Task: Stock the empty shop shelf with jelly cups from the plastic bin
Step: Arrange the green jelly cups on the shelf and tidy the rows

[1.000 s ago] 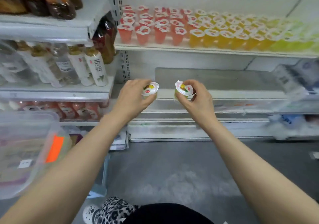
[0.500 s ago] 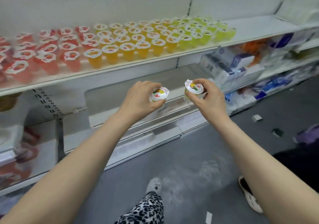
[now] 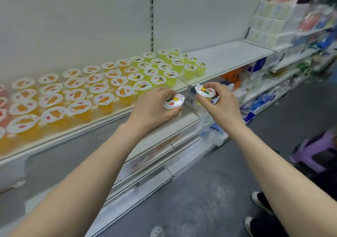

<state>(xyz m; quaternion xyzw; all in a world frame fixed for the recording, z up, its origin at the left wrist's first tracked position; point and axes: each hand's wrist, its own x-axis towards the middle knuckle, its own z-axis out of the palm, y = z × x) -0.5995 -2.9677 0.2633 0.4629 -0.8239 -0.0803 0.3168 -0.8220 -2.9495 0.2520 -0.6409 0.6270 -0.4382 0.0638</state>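
Note:
My left hand (image 3: 153, 109) grips a yellow-green jelly cup (image 3: 173, 100) with a white foil lid. In my right hand (image 3: 222, 101) is a second such cup (image 3: 204, 90), held by its rim. Both cups hover just in front of the white shelf (image 3: 224, 61), near the right end of the rows. Several jelly cups stand on that shelf in rows: orange ones (image 3: 76, 94) on the left, green ones (image 3: 164, 67) further right. Right of the green cups the shelf board is bare. The plastic bin is out of view.
Lower shelves (image 3: 164, 138) run below the stocked one. Packaged goods (image 3: 273, 26) fill the shelving at the far right. A purple plastic stool (image 3: 315, 152) stands on the grey floor at the right. Another person's shoes (image 3: 259, 202) show at the bottom right.
My view has swung right along the shelf and come closer. Both hands, each still holding its cup, have moved toward the green end of the rows. The drinks shelf has left the view.

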